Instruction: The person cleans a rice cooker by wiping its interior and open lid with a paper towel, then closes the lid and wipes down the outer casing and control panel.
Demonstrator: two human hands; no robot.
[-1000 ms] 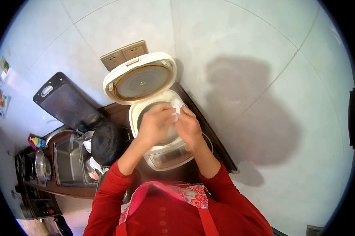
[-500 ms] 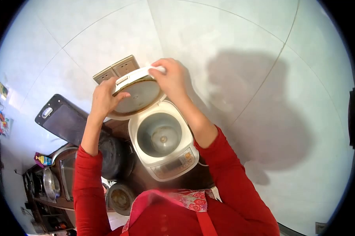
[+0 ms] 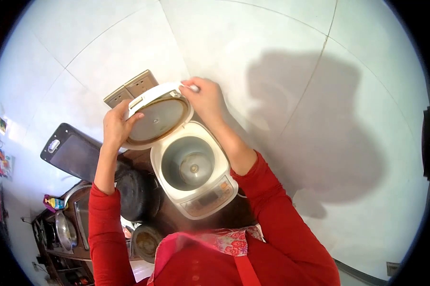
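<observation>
A white rice cooker (image 3: 196,205) stands on the dark counter with its lid (image 3: 158,121) raised. Its grey inner chamber (image 3: 188,162) shows a round plate at the bottom. My left hand (image 3: 117,125) grips the left edge of the lid, thumb on the inner side. At the lid's upper right edge, my right hand (image 3: 203,97) pinches a small white piece (image 3: 194,88), probably a cloth or tissue, against the rim. Brownish stains ring the lid's metal inner plate.
Wall sockets (image 3: 131,89) sit behind the lid. A black cutting board (image 3: 74,151) leans on the wall at left. Below it are a black pan (image 3: 133,195), a smaller round pot (image 3: 146,242), a sink edge (image 3: 80,219) and a metal bowl (image 3: 65,231).
Both hands have gone from over the cooker's chamber up to the raised lid and now hold its edges. The white piece moved with my right hand, and the view has shifted slightly.
</observation>
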